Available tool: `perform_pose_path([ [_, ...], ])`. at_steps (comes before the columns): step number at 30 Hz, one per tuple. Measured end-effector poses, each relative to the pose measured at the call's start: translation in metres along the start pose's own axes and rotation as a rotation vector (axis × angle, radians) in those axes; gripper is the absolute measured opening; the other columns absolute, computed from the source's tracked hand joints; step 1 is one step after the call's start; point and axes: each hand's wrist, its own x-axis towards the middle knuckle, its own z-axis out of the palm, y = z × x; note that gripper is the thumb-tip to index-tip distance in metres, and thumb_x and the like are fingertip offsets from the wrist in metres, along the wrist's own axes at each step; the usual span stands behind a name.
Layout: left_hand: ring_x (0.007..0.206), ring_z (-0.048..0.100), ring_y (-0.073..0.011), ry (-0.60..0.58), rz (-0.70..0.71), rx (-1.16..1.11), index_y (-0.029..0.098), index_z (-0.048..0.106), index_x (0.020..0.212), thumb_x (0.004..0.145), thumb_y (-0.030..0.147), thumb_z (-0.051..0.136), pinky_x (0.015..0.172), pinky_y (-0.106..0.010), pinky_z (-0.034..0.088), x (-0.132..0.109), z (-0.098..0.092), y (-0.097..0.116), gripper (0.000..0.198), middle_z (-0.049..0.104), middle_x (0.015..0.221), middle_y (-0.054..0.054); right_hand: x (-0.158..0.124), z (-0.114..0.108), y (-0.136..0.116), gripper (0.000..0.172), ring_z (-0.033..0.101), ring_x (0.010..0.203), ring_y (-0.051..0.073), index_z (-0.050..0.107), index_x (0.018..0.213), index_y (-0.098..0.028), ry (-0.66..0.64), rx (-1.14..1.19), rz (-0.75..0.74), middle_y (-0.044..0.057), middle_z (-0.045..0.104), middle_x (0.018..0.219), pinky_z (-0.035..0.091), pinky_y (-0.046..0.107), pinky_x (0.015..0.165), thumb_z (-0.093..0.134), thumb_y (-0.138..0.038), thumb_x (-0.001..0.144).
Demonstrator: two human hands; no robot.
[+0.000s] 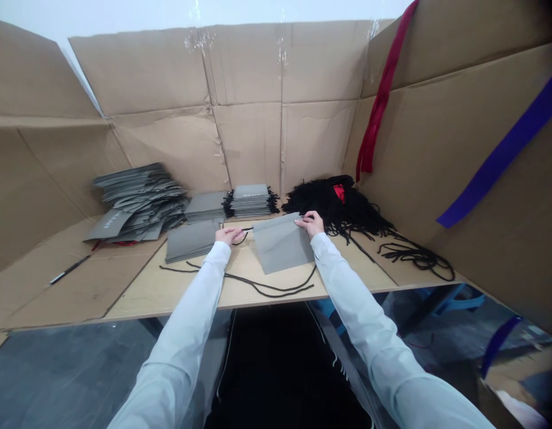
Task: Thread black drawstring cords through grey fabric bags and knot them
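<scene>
- Your right hand [310,224] pinched the top corner of a flat grey paper bag [282,250] on the desk [142,298].
- Your left hand [229,236] pinched a black cord [258,287], which trailed across the desk.
- Another grey bag [191,241] lay just left.
- Behind, a tidy stack of corded bags [251,201] was done; a heap of loose cords [329,205] and a large, untidy pile of grey bags [137,199] remained.

Left hand [228,236] pinching black cord [276,289], right hand [310,224] gripping grey bag [282,244]
</scene>
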Motion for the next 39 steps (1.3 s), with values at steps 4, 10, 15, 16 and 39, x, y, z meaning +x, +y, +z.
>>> perform_pose_path([
  [4,0.072,0.061,-0.0214,0.047,0.038,0.081,0.009,0.057,0.053,0.043,0.012,0.072,0.072,-0.031,0.050,0.002,0.000,-0.003,0.019,0.060,0.055,-0.006,-0.001,0.001,-0.002,0.053,0.051,0.060,0.011,0.045,0.070,-0.018,0.004,-0.023,0.009,-0.003,0.053,0.060,0.042,0.023,0.055,0.075,-0.026,0.027],
  [10,0.063,0.060,-0.0175,0.068,0.069,0.176,0.009,0.058,0.053,0.043,0.012,0.073,0.069,-0.030,0.050,0.007,-0.001,-0.006,0.018,0.058,0.051,-0.004,0.002,0.001,0.001,0.046,0.051,0.058,0.011,0.054,0.069,-0.015,-0.010,-0.023,-0.011,-0.001,0.055,0.061,0.042,0.024,0.055,0.074,-0.029,0.030],
  [15,0.057,0.060,-0.0152,0.026,0.051,0.138,0.009,0.058,0.055,0.044,0.013,0.073,0.067,-0.029,0.050,0.004,-0.001,-0.005,0.019,0.059,0.051,-0.004,0.006,-0.001,0.004,0.043,0.052,0.059,0.011,0.055,0.066,-0.015,0.042,-0.027,-0.026,-0.002,0.055,0.059,0.042,0.025,0.060,0.074,-0.028,0.030],
  [16,0.056,0.059,-0.0148,0.007,0.041,0.117,0.009,0.059,0.056,0.045,0.014,0.072,0.067,-0.029,0.050,0.003,-0.001,-0.004,0.018,0.059,0.051,-0.004,0.006,-0.001,0.003,0.042,0.052,0.059,0.011,0.055,0.066,-0.015,0.054,-0.025,-0.026,-0.002,0.055,0.059,0.042,0.025,0.060,0.074,-0.028,0.030],
  [39,0.064,0.060,-0.0142,0.113,0.072,-0.081,0.007,0.056,0.056,0.051,0.010,0.068,0.075,-0.029,0.048,0.002,-0.003,0.008,0.013,0.058,0.051,-0.003,0.008,-0.006,-0.003,0.041,0.053,0.064,0.013,0.053,0.065,-0.016,0.134,0.055,-0.031,-0.001,0.056,0.062,0.043,0.026,0.062,0.073,-0.024,0.030],
])
